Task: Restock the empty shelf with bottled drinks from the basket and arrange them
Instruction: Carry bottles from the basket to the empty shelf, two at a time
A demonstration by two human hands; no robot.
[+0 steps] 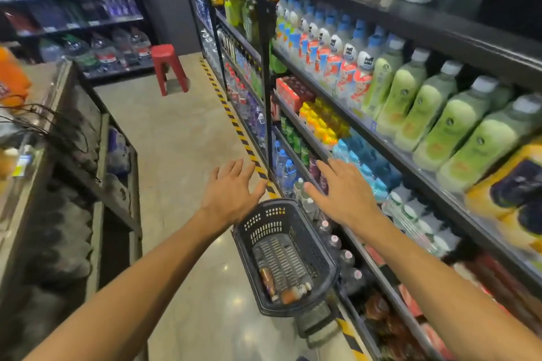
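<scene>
- At the far left we see a counter (pixel 50 88) with dark cables lying on it and something orange at its edge; it has no part in the task as far as we can tell.
- Further back a red stool (pixel 168 67) stands on the floor (pixel 181 132) of the aisle, well apart from us.
- Our left hand (pixel 231 193) hovers in the air with fingers spread and straight, holding nothing, just above and to the left of the far rim of the basket.
- The basket (pixel 328 275) sits low between our forearms, right beside the bottom of the shelving; it looks nearly emptied, with only a couple of small bottles (pixel 281 287) lying on their sides at its near end.
- Our right hand (pixel 343 193) is likewise spread flat and empty, above the basket's right side and near the front of the lower shelf rows; the two hands are apart and touch nothing.
- To the right the shelves (pixel 410 161) carry rows of bottled drinks, green ones higher up and blue-capped ones lower; the view is blurred there and we cannot make out an empty gap.
- We judge that we are between pickups, with most of the restocking done.
- The next move calls for lowering one hand well down into the basket, closing it round a lying bottle, and standing it upright in a free shelf spot.
</scene>
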